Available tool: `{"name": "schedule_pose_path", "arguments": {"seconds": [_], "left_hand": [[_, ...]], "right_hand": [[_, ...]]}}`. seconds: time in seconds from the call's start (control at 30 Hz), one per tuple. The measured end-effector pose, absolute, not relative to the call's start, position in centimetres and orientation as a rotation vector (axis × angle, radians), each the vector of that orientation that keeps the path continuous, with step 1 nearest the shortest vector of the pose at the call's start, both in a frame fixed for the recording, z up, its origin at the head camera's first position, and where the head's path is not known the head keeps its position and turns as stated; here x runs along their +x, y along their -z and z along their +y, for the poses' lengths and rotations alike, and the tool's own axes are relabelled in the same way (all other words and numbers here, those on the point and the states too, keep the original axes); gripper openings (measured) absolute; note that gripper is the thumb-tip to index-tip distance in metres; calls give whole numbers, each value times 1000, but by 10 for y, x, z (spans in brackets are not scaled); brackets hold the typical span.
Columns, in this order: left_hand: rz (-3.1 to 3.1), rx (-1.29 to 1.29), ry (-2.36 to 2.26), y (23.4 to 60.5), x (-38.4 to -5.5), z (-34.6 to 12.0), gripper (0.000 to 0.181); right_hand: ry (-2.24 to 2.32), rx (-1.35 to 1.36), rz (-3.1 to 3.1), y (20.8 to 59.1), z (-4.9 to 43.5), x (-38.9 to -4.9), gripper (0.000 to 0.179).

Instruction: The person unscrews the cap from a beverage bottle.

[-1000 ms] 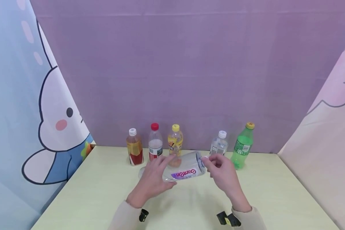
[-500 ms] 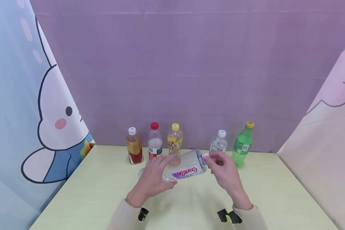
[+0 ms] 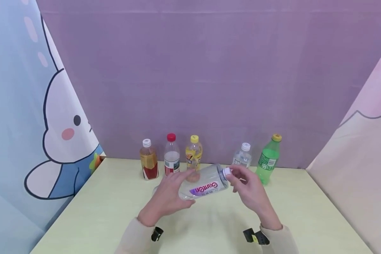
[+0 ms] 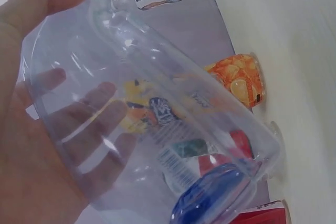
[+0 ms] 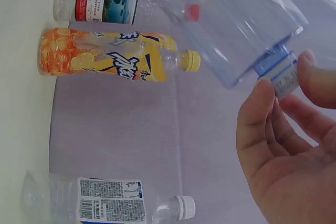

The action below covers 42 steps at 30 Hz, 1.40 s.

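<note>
A large, clear plastic bottle (image 3: 206, 176) with a pink "Ganten" label is tilted nearly level above the table, its neck toward the right. My left hand (image 3: 169, 195) grips its body from the left, thumb below in the head view. Through the clear wall, the left wrist view shows the fingers of that hand (image 4: 39, 156) spread along the far side. The white cap (image 3: 227, 172) is at the bottle's neck. My right hand (image 3: 249, 188) pinches it; in the right wrist view the thumb and forefinger press on opposite sides of the cap (image 5: 286, 80).
Behind the hands, upright bottles stand along the table's (image 3: 92, 211) back: a brown drink (image 3: 149, 164), a red-capped bottle (image 3: 171, 157), a yellow-capped orange drink (image 3: 194, 155), a clear white-capped bottle (image 3: 242, 157) and a green bottle (image 3: 268, 160). A purple cloth (image 3: 193, 77) hangs behind them.
My right hand has shifted slightly right and its fingers have moved on the cap, so more of the white cap shows. The left hand and bottle stay nearly in place.
</note>
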<state>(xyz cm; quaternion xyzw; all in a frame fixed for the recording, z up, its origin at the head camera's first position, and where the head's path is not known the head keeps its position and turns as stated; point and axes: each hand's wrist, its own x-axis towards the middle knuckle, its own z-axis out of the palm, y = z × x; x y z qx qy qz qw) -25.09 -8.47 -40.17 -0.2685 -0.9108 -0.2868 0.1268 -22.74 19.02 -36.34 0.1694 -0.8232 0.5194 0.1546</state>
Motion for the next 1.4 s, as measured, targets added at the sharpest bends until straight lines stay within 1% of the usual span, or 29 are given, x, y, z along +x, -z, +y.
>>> {"name": "schedule_pose_path", "arguments": {"seconds": [0.17,0.33,0.4,0.53,0.87,1.07,1.2,1.4], "left_hand": [[-2690,-769,842,402,-250,-85,91],[-2662,-800,779,403,-250,-85,90],[-2650,-807,758,403,-250,-84,90],[-2654,-804,726,404,-251,-85,89],[-2617,-806,723,399,-251,-87,88],[-2606,-807,705,398,-252,-87,89],[-2611,-791,722,398,-252,-86,88],[-2624,-780,738,400,-252,-84,88]], "right_hand": [[-1467,312,-2452,360,188,-225,30],[-1439,144,-2517,357,185,-224,40],[-1432,148,-2515,357,185,-224,40],[-1406,221,-2494,358,182,-224,32],[-1377,369,-2456,357,183,-221,23],[-1362,451,-2438,357,185,-221,22],[-1382,400,-2451,357,185,-222,28],[-1395,198,-2512,355,183,-221,36]]}}
